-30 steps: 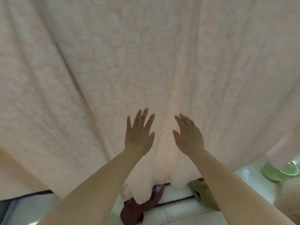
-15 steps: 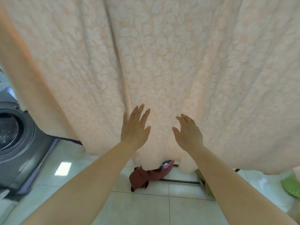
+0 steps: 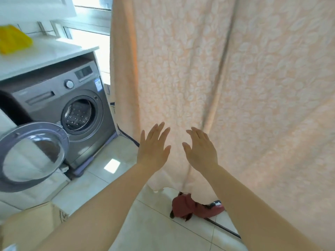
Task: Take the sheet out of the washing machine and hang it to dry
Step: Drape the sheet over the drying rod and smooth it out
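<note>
Nearest, at seven o'clock, the corner of a cardboard box (image 3: 34,225) on pale glossy floor tiles (image 3: 87,189). Two bare forearms reaching up from the bottom edge. Left hand (image 3: 154,147) raised flat, fingers straight and slightly spread, holding nothing. Right hand (image 3: 200,149) beside it at centre, fingers straight and close together, thumb out, holding nothing. Whether either palm touches the cloth cannot be told. Just beyond, filling twelve to four o'clock, the peach sheet (image 3: 235,87) with a pale leaf pattern, hanging in long vertical folds, hem just above the floor. Under the hem at five o'clock, a crumpled red cloth (image 3: 190,207) on the tiles. At nine o'clock, the grey washing machine (image 3: 59,98), round door (image 3: 30,156) swung open, drum bare. Above it a white countertop (image 3: 43,53) bearing something yellow (image 3: 12,40). Farthest, at eleven o'clock, a bright window (image 3: 90,20).
</note>
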